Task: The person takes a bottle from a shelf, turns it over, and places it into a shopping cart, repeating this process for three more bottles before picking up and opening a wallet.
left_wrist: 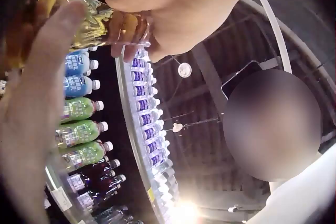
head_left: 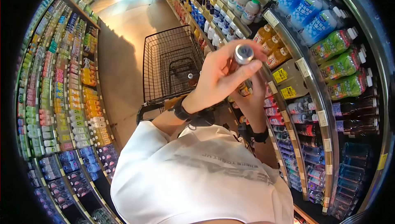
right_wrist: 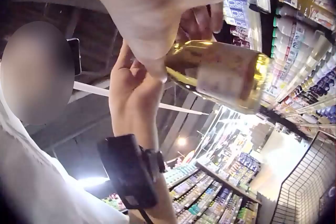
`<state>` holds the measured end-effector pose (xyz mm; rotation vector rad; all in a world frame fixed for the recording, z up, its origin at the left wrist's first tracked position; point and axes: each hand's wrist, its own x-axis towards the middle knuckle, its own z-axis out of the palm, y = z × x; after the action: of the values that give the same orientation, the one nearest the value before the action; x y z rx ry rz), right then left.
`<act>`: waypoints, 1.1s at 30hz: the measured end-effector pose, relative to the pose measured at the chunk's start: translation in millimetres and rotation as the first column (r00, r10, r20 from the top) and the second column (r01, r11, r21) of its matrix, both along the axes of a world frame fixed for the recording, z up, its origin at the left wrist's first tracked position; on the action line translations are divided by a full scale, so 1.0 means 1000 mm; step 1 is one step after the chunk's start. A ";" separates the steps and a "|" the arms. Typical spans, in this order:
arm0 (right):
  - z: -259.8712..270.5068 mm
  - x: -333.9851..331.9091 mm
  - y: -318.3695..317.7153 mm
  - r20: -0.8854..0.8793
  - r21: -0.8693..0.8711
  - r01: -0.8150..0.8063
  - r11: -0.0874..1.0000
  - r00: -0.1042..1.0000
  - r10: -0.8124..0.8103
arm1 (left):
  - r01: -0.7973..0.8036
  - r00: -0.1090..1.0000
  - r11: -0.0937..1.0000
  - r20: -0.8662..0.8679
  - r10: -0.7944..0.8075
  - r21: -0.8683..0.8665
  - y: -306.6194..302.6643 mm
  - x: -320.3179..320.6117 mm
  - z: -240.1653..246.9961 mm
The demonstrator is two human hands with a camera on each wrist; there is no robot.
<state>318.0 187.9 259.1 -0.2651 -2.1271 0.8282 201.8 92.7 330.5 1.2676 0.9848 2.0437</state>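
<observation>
A clear bottle of golden drink (right_wrist: 220, 74) with a pale label is held in front of the chest by both hands. Its silver cap with a dark top (head_left: 245, 54) faces the head camera. My left hand (head_left: 218, 78) is curled round the bottle just below the cap, thumb on the near side. Lower down, my right hand (head_left: 252, 96) grips the same bottle, partly hidden behind the left one. The left wrist view has the neck near the left hand (left_wrist: 178, 8) and a thumb lying along the golden body.
A black wire shopping cart (head_left: 150, 65) stands in front, with a dark bottle (head_left: 191, 81) inside. Drink shelves (head_left: 306, 71) run close along the right, holding blue bottles (head_left: 308, 8) and green bottles (head_left: 343, 65). Across the aisle floor (head_left: 117, 55), more shelves (head_left: 61, 88) line the left.
</observation>
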 end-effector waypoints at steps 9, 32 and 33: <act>-0.024 0.012 -0.014 -0.015 -0.433 -0.202 0.879 0.976 0.217 | 0.197 0.972 0.979 -0.138 -0.188 0.054 -0.004 -0.013 0.009; -0.039 0.030 -0.011 0.010 -0.350 0.037 0.936 0.999 -0.036 | 0.044 0.998 0.998 -0.033 -0.046 -0.044 0.015 0.030 0.005; -0.040 0.030 -0.010 0.020 -0.358 0.039 0.933 0.999 -0.034 | 0.049 0.999 0.998 -0.011 -0.049 -0.042 0.015 0.031 0.006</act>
<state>348.4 177.9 219.5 -0.4996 -1.9661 1.1945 232.4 107.8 336.5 1.2715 0.9867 1.9708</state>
